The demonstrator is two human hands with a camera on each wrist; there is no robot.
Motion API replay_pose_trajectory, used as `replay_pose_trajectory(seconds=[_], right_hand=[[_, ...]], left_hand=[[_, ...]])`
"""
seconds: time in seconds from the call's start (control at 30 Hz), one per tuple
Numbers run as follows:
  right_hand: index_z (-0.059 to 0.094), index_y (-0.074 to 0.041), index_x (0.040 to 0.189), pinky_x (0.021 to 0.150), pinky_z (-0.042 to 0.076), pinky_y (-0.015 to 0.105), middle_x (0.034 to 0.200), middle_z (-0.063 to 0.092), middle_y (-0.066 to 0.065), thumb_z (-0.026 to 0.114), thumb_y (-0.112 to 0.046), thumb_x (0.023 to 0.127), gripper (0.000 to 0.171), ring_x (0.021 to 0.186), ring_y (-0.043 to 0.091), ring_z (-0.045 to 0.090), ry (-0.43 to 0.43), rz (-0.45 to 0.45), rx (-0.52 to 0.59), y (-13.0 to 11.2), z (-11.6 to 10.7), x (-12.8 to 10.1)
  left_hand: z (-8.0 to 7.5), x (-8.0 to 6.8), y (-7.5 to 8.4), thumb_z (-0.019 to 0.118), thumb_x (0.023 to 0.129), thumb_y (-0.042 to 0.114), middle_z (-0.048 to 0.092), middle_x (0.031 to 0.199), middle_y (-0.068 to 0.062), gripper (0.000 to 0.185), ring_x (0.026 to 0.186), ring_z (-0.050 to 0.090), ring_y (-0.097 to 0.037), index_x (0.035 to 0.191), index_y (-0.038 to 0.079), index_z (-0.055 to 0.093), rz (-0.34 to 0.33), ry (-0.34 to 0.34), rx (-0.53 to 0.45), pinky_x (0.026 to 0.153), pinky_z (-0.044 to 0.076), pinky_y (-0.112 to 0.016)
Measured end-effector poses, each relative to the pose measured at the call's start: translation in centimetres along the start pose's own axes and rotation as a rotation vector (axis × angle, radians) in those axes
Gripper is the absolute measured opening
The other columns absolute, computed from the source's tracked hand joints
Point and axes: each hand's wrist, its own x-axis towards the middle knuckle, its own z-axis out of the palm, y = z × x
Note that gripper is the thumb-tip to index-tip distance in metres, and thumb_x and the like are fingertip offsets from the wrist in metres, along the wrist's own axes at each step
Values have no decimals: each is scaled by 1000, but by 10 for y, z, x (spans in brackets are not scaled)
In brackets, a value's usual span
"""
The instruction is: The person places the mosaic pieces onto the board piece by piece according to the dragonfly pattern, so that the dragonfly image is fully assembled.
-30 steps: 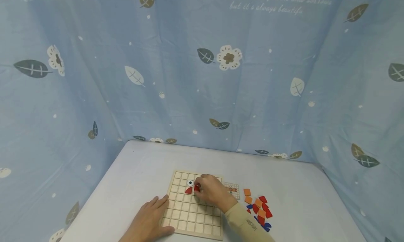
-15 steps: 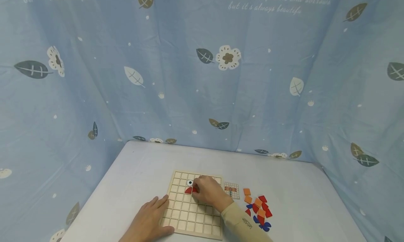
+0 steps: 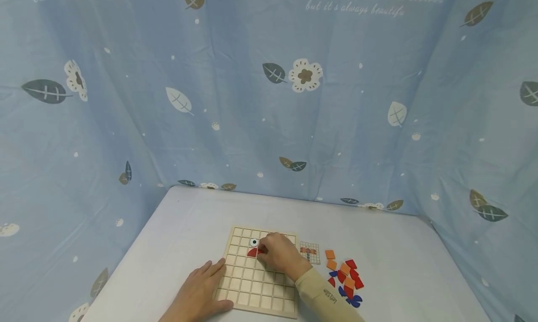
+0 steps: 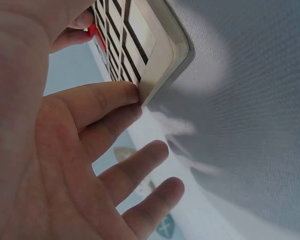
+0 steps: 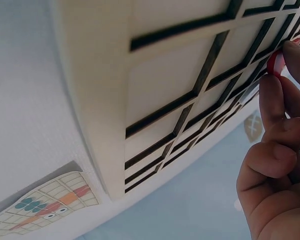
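A wooden grid board [image 3: 252, 287] lies on the table, bearing a white eye tile [image 3: 254, 242] and a red quarter-circle tile [image 3: 252, 252]. My right hand [image 3: 282, 254] is over the board's upper middle. In the right wrist view, its thumb and fingertips pinch another red tile [image 5: 276, 64], seen edge-on; its full outline is hidden. That tile is right beside the red quarter-circle. At the board's left edge rests my left hand [image 3: 197, 289], with extended fingers touching the frame. The left wrist view shows two fingertips [image 4: 132, 93] against the board's corner and the other fingers spread.
Just right of the board lies a small pattern card [image 3: 310, 253] with a printed grid figure. Farther right are scattered loose tiles: several orange squares [image 3: 330, 255], red pieces [image 3: 351, 264] and blue pieces [image 3: 356, 302]. A blue patterned curtain [image 3: 235, 140] surrounds the white table [image 3: 399, 261].
My right hand has shifted slightly left with the red tile, bringing it beside the red quarter-circle, and more of the pattern card shows. My left hand has stayed at the board's edge.
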Motion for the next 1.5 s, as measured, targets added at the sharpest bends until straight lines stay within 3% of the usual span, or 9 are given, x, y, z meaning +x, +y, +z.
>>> replay_pose_trajectory(seconds=[0.47,0.7,1.07,1.5], right_hand=[[82,-13,91,68,54,14,86,72,-8,80,-18,88,6,78,-1,63,-27,-1,24,-1,0,1],[80,-12,100,72,56,16,90,72,-8,80,-16,89,12,81,1,64,-35,9,0,0,-3,-4],[77,-10,104,74,57,20,97,74,-2,78,-13,89,16,87,6,67,55,-11,29,-1,-16,-16],[77,-15,110,72,60,29,100,73,-5,81,-19,88,23,91,15,70,146,-13,-3,5,-40,-42]], left_hand=[[0,0,-1,82,72,59,52,149,-16,96,135,45,-49,139,-4,57,2,5,-16,107,39,-65],[0,0,-1,83,72,58,52,149,-16,95,134,46,-49,139,-4,57,14,17,-15,107,39,-65],[-1,1,-2,82,72,61,51,150,-16,97,135,45,-48,139,-4,57,10,-1,6,107,40,-64],[0,1,-2,82,71,61,52,149,-16,97,135,46,-48,139,-4,57,3,11,2,107,39,-65]])
